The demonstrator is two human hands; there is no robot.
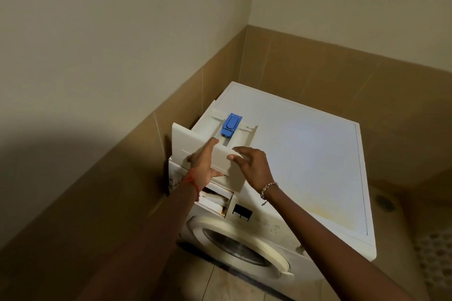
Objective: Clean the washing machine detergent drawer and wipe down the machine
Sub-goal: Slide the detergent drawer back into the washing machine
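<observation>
Left hand (204,164) and right hand (252,166): both grips are clasping the front panel of the detergent drawer (195,139), which is sitting out of its slot (215,199) over the washing machine (305,166) top's near-left edge. Advice: keeping it level, supporting both ends, minding the blue insert (231,124).

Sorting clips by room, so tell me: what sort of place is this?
Likely a laundry or utility corner: a front-loading washing machine, its detergent drawer pulled out, stands against tiled lower walls, with what looks like a floor drain beside it.
</observation>
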